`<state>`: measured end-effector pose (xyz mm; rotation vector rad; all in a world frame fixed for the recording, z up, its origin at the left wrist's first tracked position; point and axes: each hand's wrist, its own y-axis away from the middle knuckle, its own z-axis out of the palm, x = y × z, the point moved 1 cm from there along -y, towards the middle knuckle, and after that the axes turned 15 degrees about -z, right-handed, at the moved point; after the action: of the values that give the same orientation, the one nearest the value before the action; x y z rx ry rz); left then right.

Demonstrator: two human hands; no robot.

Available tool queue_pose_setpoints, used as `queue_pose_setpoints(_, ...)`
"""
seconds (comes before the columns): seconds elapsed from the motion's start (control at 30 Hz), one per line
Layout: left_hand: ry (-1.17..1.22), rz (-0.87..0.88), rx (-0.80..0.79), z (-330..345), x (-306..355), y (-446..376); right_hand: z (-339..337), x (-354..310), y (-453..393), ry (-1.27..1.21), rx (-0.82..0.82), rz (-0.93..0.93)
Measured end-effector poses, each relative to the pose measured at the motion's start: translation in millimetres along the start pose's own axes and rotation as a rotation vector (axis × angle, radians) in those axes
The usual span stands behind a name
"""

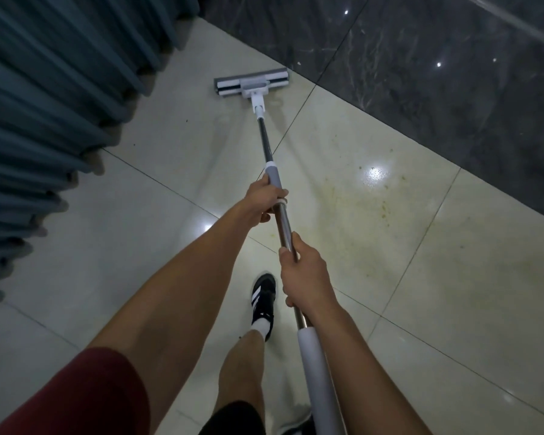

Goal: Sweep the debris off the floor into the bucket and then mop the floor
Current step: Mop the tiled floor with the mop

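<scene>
Ahead of both hands' grip — mop head flat on floor.

1. The left hand is gripping the mop handle at its grey sleeve.
2. The right hand is holding the metal part, nearer to the body.
3. The mop head is lying flat on the pale floor, close to the dark wall.
4. Yellowish marks, perhaps stains, are showing right of the handle.
5. A blue curtain is hanging at the left.
</scene>
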<state>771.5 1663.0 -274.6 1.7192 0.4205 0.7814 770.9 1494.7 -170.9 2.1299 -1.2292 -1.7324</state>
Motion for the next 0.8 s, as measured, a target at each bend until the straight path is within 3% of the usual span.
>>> queue_pose_setpoints(0.3,0.058,0.002,0.006,46.8,-147.6,62.8,-6.0,69.8,140.0,0.097,-0.094,-0.075)
queue_pose_setpoints(0.8,0.381,-0.079,-0.007,173.9,-375.2,170.1,-59.4,212.9,360.3,0.173,-0.204,-0.110)
